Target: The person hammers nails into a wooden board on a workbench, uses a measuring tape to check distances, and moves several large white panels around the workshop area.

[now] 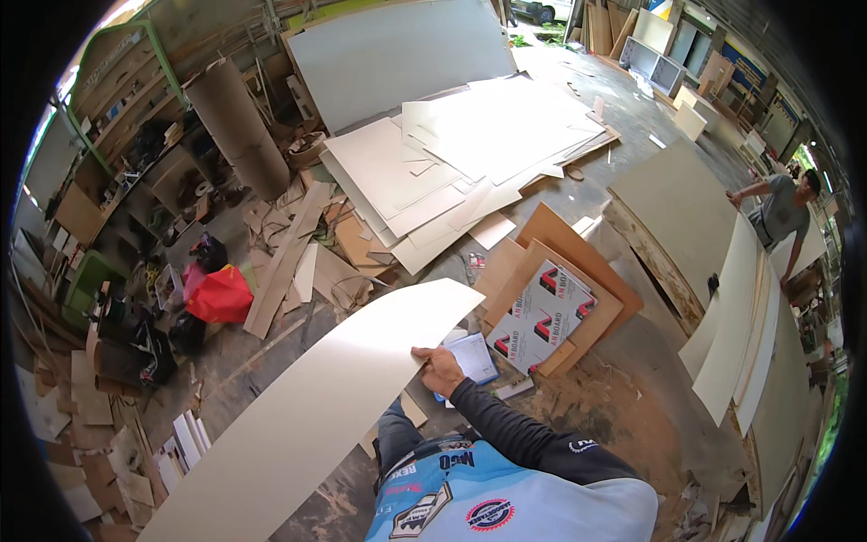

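Observation:
A long, pale, smooth board (316,397) runs from the lower left up to the middle of the view, its outline bowed by the lens. My right hand (440,370) grips its right edge, the thumb on the upper face and the other fingers partly out of sight. The black-sleeved right forearm reaches in from the lower right. My left hand does not show. Just beyond my right hand, a blue-edged pad or folder with papers (471,358) lies low down, partly covered by the hand.
Stacked pale sheets (433,172) lie ahead. Brown boards and a printed panel (542,316) sit right of the hand. A co-worker (786,208) stands at far right, a hand on a large board (668,217). Offcuts, a red bag (217,294) and a brown roll (237,131) fill the left.

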Tool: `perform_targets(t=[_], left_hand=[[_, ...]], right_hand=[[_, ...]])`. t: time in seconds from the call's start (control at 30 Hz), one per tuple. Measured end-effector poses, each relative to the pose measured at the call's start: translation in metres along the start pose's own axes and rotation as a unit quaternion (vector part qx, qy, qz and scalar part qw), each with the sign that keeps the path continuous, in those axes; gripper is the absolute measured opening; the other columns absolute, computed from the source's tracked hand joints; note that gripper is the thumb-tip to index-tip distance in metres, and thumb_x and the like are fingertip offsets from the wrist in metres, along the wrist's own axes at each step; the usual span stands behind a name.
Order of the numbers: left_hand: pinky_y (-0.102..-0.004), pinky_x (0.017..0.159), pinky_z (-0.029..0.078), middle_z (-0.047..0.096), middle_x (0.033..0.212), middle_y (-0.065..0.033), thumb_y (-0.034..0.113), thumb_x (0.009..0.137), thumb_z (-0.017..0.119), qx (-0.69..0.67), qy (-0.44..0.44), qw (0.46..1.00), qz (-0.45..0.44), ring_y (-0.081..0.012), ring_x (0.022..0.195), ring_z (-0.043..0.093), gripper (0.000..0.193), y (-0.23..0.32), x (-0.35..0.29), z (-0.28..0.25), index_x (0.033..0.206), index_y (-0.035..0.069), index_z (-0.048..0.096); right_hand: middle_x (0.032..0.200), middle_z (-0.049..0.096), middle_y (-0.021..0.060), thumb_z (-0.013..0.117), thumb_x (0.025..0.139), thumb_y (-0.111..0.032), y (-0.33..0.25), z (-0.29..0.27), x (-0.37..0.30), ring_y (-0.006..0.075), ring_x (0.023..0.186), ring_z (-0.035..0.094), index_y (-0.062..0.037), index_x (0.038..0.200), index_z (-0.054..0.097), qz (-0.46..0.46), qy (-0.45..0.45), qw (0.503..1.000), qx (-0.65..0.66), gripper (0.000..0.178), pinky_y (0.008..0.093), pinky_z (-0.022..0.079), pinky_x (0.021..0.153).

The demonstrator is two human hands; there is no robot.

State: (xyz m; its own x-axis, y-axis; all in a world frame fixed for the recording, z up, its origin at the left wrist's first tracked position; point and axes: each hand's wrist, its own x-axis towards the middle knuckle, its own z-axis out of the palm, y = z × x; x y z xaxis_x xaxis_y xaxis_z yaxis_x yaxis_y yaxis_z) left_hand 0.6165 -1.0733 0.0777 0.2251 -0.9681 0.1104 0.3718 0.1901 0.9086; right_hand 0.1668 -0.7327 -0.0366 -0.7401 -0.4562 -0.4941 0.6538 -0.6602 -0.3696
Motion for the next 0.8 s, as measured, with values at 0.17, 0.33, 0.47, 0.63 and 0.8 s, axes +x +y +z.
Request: perform_targets(t=[0.17,0.33,0.47,0.63,0.8], left_hand=[[-0.0470,0.095,0.044,0.062,0.116,-0.0190,0.022,0.076,0.067,0.057,-0.008,0.998,-0.008,-0.0312,0.105,0.059,0.047,-0.084,0.057,0.096,0.114,-0.005,0.062],[-0.0438,0.096,0.044,0.057,0.115,-0.0211,0.023,0.076,0.066,0.082,-0.039,0.993,-0.079,-0.0342,0.108,0.057,0.063,-0.166,0.141,0.190,0.126,-0.012,0.049],[-0.0419,0.093,0.048,0.059,0.109,-0.0187,0.022,0.077,0.063,0.096,-0.073,0.990,-0.072,-0.0313,0.102,0.060,0.055,-0.186,0.177,0.288,0.119,-0.011,0.052],[-0.0390,0.095,0.046,0.060,0.110,-0.0171,0.023,0.080,0.059,0.090,-0.040,0.991,-0.089,-0.0280,0.106,0.059,0.049,-0.172,0.174,0.394,0.118,-0.008,0.056],[-0.0444,0.096,0.044,0.063,0.113,-0.0172,0.024,0.081,0.065,0.031,-0.038,0.998,-0.042,-0.0291,0.105,0.058,0.044,-0.179,0.173,0.444,0.115,-0.004,0.061]], right_hand=[[0.115,0.059,0.0111,0.056,0.092,-0.003,-0.013,0.051,0.089,0.0247,0.102,0.060,-0.0016,0.120,0.053,0.006,0.029,0.999,-0.019,0.028,0.0399,0.052,0.091],[0.117,0.059,0.0110,0.054,0.094,-0.003,-0.028,0.092,0.166,0.0239,0.102,0.062,-0.0007,0.122,0.051,-0.022,0.071,0.997,-0.029,0.029,0.0410,0.054,0.089],[0.115,0.060,0.0095,0.054,0.094,-0.003,-0.041,0.119,0.210,0.0227,0.100,0.062,-0.0010,0.120,0.053,-0.042,0.072,0.996,-0.026,0.027,0.0393,0.054,0.089],[0.111,0.061,0.0083,0.061,0.089,0.000,-0.046,0.137,0.258,0.0212,0.098,0.061,-0.0019,0.117,0.055,-0.116,0.044,0.991,-0.051,0.029,0.0363,0.053,0.086],[0.110,0.063,0.0082,0.062,0.088,0.000,-0.073,0.169,0.304,0.0208,0.098,0.062,-0.0005,0.117,0.055,-0.125,0.060,0.989,-0.050,0.030,0.0349,0.053,0.085]])
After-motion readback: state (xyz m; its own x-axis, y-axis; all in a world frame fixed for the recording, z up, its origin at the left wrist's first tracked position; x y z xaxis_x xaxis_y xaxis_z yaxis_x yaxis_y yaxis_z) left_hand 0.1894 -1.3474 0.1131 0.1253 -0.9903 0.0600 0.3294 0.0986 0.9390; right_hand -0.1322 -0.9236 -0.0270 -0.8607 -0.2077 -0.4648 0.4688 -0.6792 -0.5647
